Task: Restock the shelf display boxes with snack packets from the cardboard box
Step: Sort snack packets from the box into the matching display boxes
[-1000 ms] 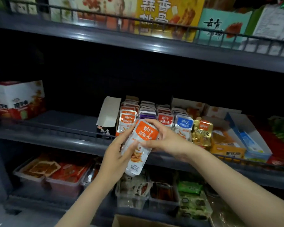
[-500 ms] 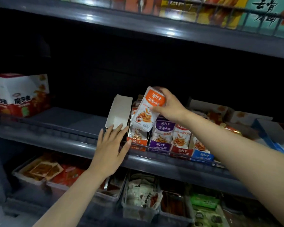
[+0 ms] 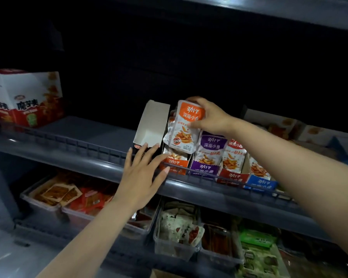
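Bare forearms; left hand, right hand bare.

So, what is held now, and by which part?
The right hand grips the orange snack packet by its top edge; the left hand holds nothing.

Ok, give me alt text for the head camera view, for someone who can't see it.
The right hand holds an orange fish-snack packet over the orange display box on a dark shop shelf. The left hand, fingers spread, is at that box's front.
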### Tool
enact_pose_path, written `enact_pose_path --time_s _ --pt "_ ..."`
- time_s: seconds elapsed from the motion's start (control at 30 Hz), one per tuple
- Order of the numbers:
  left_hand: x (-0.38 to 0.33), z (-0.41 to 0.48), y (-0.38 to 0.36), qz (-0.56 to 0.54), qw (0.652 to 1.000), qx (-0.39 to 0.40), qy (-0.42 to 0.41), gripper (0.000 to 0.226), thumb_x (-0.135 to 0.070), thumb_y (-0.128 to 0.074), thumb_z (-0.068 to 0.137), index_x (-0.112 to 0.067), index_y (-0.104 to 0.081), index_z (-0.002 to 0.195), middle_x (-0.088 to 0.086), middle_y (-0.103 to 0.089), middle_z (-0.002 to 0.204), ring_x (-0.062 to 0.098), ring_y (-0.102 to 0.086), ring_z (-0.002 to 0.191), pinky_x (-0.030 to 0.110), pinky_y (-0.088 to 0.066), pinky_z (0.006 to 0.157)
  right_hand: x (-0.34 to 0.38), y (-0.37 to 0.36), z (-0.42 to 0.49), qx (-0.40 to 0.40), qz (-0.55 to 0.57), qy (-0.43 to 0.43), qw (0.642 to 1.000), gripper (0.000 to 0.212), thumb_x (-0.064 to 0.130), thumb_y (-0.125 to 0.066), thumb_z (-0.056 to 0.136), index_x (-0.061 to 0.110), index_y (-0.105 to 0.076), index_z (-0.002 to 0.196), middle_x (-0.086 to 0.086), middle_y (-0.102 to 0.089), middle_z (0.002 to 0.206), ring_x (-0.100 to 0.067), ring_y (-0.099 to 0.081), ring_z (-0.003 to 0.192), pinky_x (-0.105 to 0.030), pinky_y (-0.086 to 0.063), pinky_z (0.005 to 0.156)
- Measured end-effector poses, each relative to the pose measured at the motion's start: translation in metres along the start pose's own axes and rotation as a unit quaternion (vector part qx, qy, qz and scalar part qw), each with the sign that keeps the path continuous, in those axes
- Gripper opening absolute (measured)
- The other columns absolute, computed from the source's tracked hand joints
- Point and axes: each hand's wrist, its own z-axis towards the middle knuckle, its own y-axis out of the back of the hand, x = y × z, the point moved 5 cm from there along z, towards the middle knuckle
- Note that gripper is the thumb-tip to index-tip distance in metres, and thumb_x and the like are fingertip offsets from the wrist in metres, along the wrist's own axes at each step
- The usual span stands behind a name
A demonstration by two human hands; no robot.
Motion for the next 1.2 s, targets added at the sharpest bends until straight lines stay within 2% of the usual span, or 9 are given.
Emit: enact_pose_path --time_s 0.13,0.27,0.5,0.57,0.63,0.77,0.93,1.07,1.2 --pt "0.000 0.001 -0.001 -0.004 1.000 0.000 -0.001 0.071 -0.066 0.000 0.090 -0.036 -0.039 0.141 -0.008 -0.025 0.156 0.015 -0.005 0.147 0.041 0.008 0.118 0.004 -0.001 0.002 0.000 -0.011 0.001 1.000 0.068 0.006 -0.068 0.085 0.023 -0.035 0.142 0.003 -0.048 0.120 -0.012 -0.051 0.107 -0.020 -0.047 0.074" --pt "-0.002 0.001 -0.002 -0.005 1.000 -0.004 0.001 0.071 -0.067 0.000 0.090 -0.036 -0.039 0.141 -0.007 -0.026 0.156 0.015 -0.006 0.147 0.040 0.008 0.118 0.008 -0.015 0.005 -0.016 -0.011 0.018 1.000 0.067 0.004 -0.067 0.085 0.020 -0.037 0.142 -0.006 -0.048 0.136 -0.021 -0.050 0.123 -0.028 -0.047 0.089" --pt "-0.003 0.002 -0.003 -0.006 1.000 -0.010 0.001 0.068 -0.065 -0.004 0.091 -0.034 -0.040 0.140 -0.007 -0.026 0.155 0.015 -0.006 0.147 0.040 0.009 0.118 0.004 -0.022 0.010 -0.054 0.040 0.020 0.998 0.065 0.002 -0.068 0.084 0.016 -0.038 0.141 -0.007 -0.049 0.135 -0.021 -0.050 0.124 -0.032 -0.048 0.095" --pt "-0.003 0.000 -0.004 -0.004 1.000 -0.012 -0.001 0.068 -0.064 -0.004 0.091 -0.034 -0.040 0.140 -0.006 -0.027 0.155 0.016 -0.006 0.147 0.040 0.009 0.118 -0.001 -0.028 0.009 -0.020 -0.026 0.025 0.999 0.061 0.007 -0.070 0.083 0.017 -0.043 0.136 -0.006 -0.052 0.132 -0.021 -0.052 0.121 -0.032 -0.048 0.093" --pt "-0.003 0.000 -0.004 0.000 1.000 -0.015 -0.003 0.068 -0.064 -0.004 0.092 -0.034 -0.041 0.140 -0.006 -0.027 0.155 0.016 -0.007 0.147 0.041 0.008 0.118 -0.005 -0.034 0.010 0.008 -0.152 0.035 0.988 0.061 0.017 -0.074 0.081 0.018 -0.047 0.135 -0.005 -0.054 0.132 -0.022 -0.053 0.120 -0.035 -0.047 0.096" --pt "-0.002 0.000 -0.005 0.003 1.000 -0.014 -0.004 0.062 -0.060 -0.011 0.093 -0.032 -0.041 0.140 -0.005 -0.027 0.155 0.017 -0.008 0.147 0.041 0.007 0.118 -0.013 -0.034 0.010 -0.013 -0.372 0.021 0.928 0.076 0.043 -0.074 0.077 0.027 -0.039 0.143 -0.004 -0.043 0.142 -0.026 -0.038 0.132 -0.041 -0.031 0.108" --pt "-0.003 -0.002 -0.006 0.011 1.000 -0.010 -0.006 0.060 -0.058 -0.013 0.094 -0.032 -0.038 0.142 -0.005 -0.024 0.156 0.018 -0.006 0.147 0.041 0.010 0.117 -0.011 -0.039 0.007 -0.003 -0.442 0.015 0.897 0.078 0.060 -0.064 0.078 0.026 -0.039 0.144 -0.006 -0.034 0.148 -0.027 -0.028 0.138 -0.042 -0.023 0.112" --pt "-0.003 -0.001 -0.006 0.022 1.000 -0.003 -0.003 0.063 -0.059 -0.011 0.092 -0.032 -0.036 0.143 -0.004 -0.021 0.158 0.018 -0.003 0.148 0.040 0.012 0.117 -0.008 -0.043 0.007 -0.034 -0.498 0.027 0.866 0.076 0.065 -0.063 0.076 0.022 -0.048 0.138 -0.007 -0.037 0.146 -0.026 -0.031 0.136 -0.042 -0.021 0.113" --pt "-0.006 -0.002 -0.006 0.027 1.000 0.005 -0.003 0.068 -0.061 -0.007 0.090 -0.031 -0.031 0.146 -0.004 -0.015 0.159 0.018 0.001 0.148 0.041 0.012 0.117 -0.008 -0.038 0.005 -0.051 -0.486 0.020 0.872 0.075 0.067 -0.060 0.078 0.022 -0.049 0.136 -0.007 -0.041 0.144 -0.026 -0.034 0.135 -0.043 -0.022 0.113"
